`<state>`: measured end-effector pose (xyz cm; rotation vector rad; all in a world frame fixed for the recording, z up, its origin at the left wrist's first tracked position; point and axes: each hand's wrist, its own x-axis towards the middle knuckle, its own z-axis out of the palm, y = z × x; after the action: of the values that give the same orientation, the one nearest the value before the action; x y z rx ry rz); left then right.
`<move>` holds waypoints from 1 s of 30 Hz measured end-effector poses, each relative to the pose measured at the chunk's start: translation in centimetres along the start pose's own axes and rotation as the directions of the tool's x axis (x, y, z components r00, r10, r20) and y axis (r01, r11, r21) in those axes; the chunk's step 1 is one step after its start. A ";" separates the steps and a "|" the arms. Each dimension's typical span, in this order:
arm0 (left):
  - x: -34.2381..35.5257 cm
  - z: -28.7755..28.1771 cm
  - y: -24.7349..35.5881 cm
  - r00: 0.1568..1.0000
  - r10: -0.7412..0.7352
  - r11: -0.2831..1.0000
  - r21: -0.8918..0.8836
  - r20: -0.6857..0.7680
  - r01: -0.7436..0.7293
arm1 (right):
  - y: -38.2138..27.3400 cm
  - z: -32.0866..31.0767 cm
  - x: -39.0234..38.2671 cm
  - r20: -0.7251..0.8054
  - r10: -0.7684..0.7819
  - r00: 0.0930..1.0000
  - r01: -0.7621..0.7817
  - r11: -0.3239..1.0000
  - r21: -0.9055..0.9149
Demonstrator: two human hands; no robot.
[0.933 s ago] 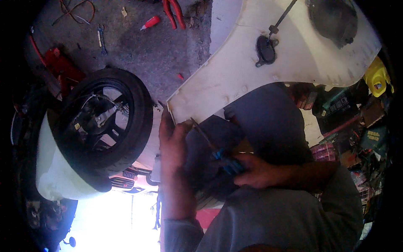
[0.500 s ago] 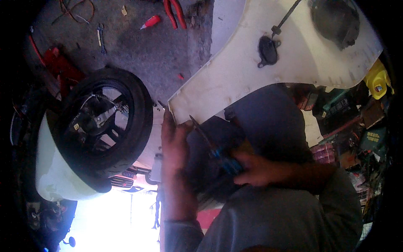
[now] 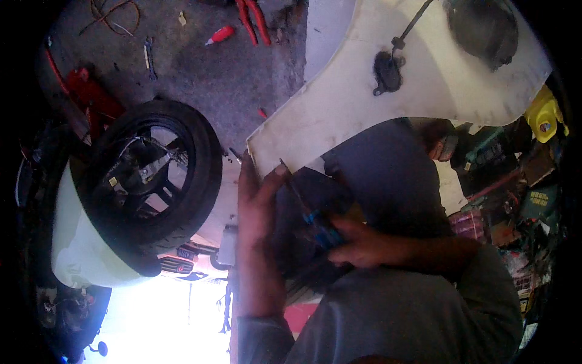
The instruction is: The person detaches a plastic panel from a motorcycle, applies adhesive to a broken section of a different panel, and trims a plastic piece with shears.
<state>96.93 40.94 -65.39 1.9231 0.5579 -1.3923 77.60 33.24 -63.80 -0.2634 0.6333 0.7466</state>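
My left hand [image 3: 257, 203] grips the narrow lower end of a large white plastic panel [image 3: 321, 115], its thumb pressed on the near face. In my right hand [image 3: 361, 246] is a pair of blue-handled long-nose pliers [image 3: 295, 189]. Their thin dark tip points up and left, close to my left thumb and the panel's end; whether it touches the panel I cannot tell. Higher on the panel sit a small black part [image 3: 388, 74] with a cable and a large dark round piece [image 3: 484, 30].
A scooter wheel [image 3: 209, 161] with a black tyre stands at the left beside a white fairing [image 3: 73, 236]. On the floor lie red-handled pliers [image 3: 254, 24], a red tube [image 3: 221, 34] and a wrench [image 3: 149, 57]. A yellow container [image 3: 542, 118] and cluttered boxes fill the right side.
The pliers and my right hand have shifted slightly left. My left thumb has lifted a little along the panel's end, and the grip on the panel continues.
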 end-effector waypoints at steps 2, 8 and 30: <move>0.3 -0.3 0.0 1.000 -0.029 0.999 0.029 0.008 0.029 | 0.0 -0.1 0.0 0.001 -0.004 1.000 0.004 1.000 -0.013; 0.6 -1.0 -1.3 1.000 -0.028 0.999 -0.025 -0.008 0.028 | -0.3 -1.8 -0.2 0.057 -0.036 0.998 0.045 0.984 -0.170; 0.5 -0.2 -1.5 0.994 0.026 0.996 -0.088 0.107 -0.016 | 0.6 -3.0 0.6 0.100 0.066 0.993 -0.076 0.992 0.100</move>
<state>96.22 42.06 -66.24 1.7685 0.5361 -1.4254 76.15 32.64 -66.53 -0.1088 0.5903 0.7876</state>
